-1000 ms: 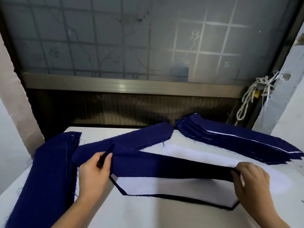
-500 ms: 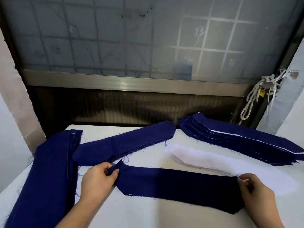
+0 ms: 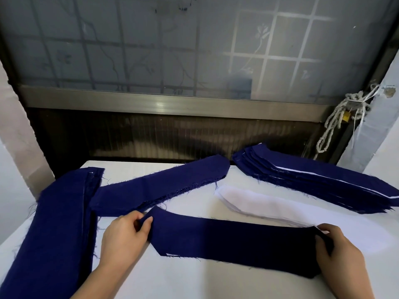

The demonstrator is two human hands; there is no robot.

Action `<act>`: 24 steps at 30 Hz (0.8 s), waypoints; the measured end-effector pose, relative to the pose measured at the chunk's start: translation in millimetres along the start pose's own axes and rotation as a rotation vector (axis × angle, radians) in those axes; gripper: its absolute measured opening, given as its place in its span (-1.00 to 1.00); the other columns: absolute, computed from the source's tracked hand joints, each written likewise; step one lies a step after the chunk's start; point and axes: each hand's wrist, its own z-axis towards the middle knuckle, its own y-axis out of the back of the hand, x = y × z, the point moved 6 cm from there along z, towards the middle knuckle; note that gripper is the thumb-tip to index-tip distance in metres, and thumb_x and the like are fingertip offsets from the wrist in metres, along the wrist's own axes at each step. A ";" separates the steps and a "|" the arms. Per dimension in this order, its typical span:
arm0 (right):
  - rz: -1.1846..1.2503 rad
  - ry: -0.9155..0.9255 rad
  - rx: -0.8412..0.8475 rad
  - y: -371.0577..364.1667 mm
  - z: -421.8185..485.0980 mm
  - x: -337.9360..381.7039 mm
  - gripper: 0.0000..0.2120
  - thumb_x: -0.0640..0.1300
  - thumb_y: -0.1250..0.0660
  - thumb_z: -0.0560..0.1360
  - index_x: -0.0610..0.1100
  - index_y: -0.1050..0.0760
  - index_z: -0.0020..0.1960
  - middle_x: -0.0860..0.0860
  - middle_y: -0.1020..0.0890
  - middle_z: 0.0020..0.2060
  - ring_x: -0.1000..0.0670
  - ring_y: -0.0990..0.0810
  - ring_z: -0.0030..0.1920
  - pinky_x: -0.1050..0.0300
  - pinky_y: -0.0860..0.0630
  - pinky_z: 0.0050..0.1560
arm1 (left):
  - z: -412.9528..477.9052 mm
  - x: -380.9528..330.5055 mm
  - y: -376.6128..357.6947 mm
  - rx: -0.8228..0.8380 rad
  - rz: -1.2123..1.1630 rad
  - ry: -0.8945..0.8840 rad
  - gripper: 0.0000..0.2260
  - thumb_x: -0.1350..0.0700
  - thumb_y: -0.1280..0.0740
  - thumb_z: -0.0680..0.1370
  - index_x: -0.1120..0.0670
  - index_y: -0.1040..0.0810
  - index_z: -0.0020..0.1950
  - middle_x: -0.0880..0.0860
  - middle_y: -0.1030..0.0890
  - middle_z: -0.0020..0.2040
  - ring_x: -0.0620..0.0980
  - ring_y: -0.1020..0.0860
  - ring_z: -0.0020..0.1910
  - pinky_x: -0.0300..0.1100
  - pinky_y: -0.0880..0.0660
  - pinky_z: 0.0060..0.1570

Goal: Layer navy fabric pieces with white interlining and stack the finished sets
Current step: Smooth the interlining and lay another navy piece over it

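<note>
1. Head view, edges and room: a navy piece (image 3: 233, 242) was laid flat across the near middle of the white table (image 3: 194, 281). Bare tabletop was left between its near edge and the person. Its far edge was set just beside the white interlining (image 3: 259, 201), and its left tip lay close to a loose navy pile (image 3: 159, 186).
2. The piece's pointed left end was pinched between the thumb and curled fingers of the left hand (image 3: 124, 236). Its right end was gripped by the right hand (image 3: 339, 249), with the fingers bent over the cloth.
3. A stack of layered sets (image 3: 313, 182) was fanned along the far right of the table. A long folded navy bundle (image 3: 58, 229) was draped along the left edge.
4. Materials and shapes: the navy cloth was seen as matte and woven, with frayed threads along the cut edges. The interlining was seen as thin, soft and rounded at its far end. White strips were shown between the navy layers of the stack.
5. Behind the table, frosted patterned glass was framed in metal, and a knotted rope (image 3: 336, 119) was hung at the right.
6. Hidden or unclear: the near end of the bundle was cut off by the frame. The right fingertips were covered by cloth. Only a thin white sliver was shown at the piece's near left edge, and what lay beneath could not be told.
</note>
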 end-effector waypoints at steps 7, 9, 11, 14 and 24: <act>-0.061 -0.043 -0.024 1.9 1.8 -5.3 -0.80 -0.28 -0.42 0.44 -0.16 -0.52 0.04 -0.20 -0.64 -0.20 -0.27 -0.59 -0.16 -0.03 -0.43 -0.19 | -1.5 1.0 -2.5 -0.003 0.026 0.008 -0.74 0.01 -0.46 0.49 -0.12 -0.45 -0.33 -0.09 -0.52 -0.44 -0.10 -0.49 -0.36 -0.18 -0.31 -0.40; -0.099 -0.050 -0.006 0.8 1.3 -6.6 -0.81 -0.26 -0.42 0.44 -0.15 -0.54 0.04 -0.20 -0.63 -0.22 -0.27 -0.57 -0.15 -0.03 -0.44 -0.18 | -1.5 0.4 -3.7 -0.001 0.040 0.004 -0.74 0.00 -0.47 0.48 -0.13 -0.45 -0.34 -0.11 -0.52 -0.45 -0.11 -0.49 -0.33 -0.18 -0.30 -0.40; -0.129 -0.055 0.005 0.1 0.8 -7.9 -0.81 -0.27 -0.42 0.43 -0.16 -0.54 0.03 -0.18 -0.61 -0.24 -0.27 -0.55 -0.13 -0.04 -0.44 -0.17 | -1.4 0.2 -4.1 -0.006 0.058 0.003 -0.73 0.00 -0.48 0.46 -0.13 -0.45 -0.35 -0.13 -0.52 -0.46 -0.09 -0.49 -0.31 -0.18 -0.29 -0.40; -0.143 -0.060 0.006 0.2 1.4 -7.7 -0.80 -0.33 -0.40 0.41 -0.21 -0.55 0.03 -0.13 -0.62 -0.26 -0.27 -0.53 -0.14 -0.07 -0.45 -0.17 | -1.1 2.1 -4.1 -0.010 0.075 0.025 -0.74 0.04 -0.49 0.44 -0.13 -0.45 -0.35 -0.16 -0.52 -0.45 -0.08 -0.49 -0.30 -0.17 -0.33 -0.39; -0.396 -0.344 -0.015 4.8 1.4 -20.2 -0.62 0.04 -0.30 0.48 -0.30 -0.52 0.01 -0.31 -0.53 0.00 -0.30 -0.48 0.06 -0.11 -0.38 0.03 | -0.2 -0.6 -2.1 -0.111 0.277 -0.028 -0.66 -0.24 -0.41 0.45 0.05 -0.57 -0.14 -0.03 -0.54 -0.18 0.05 -0.46 -0.14 -0.02 -0.45 -0.12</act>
